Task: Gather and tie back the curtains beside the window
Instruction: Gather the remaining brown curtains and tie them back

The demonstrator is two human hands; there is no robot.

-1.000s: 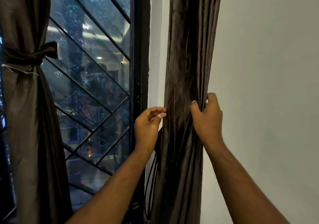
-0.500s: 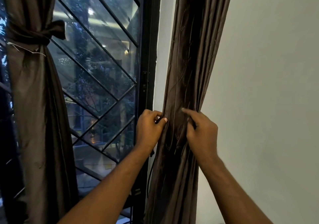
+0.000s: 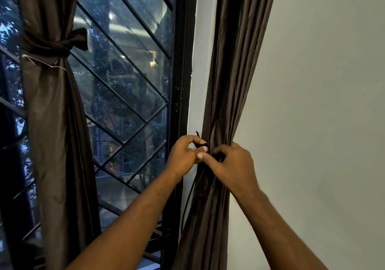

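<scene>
A dark brown curtain hangs bunched between the window frame and the wall on the right. My left hand pinches a dark strip of tie-back fabric at the curtain's left edge. My right hand grips the gathered folds and the strip from the front, fingers curled into the fabric. Both hands touch at mid-height of the curtain. At the left, a second brown curtain is gathered and held by a knotted fabric tie.
A window with black diagonal bars sits between the curtains, with a black frame at its right. A plain pale wall fills the right side. A thin dark cord hangs beside the right curtain.
My hands have drawn together at the front of the right curtain. The right hand came round from the curtain's right edge, and the left hand now pinches the tie strip.
</scene>
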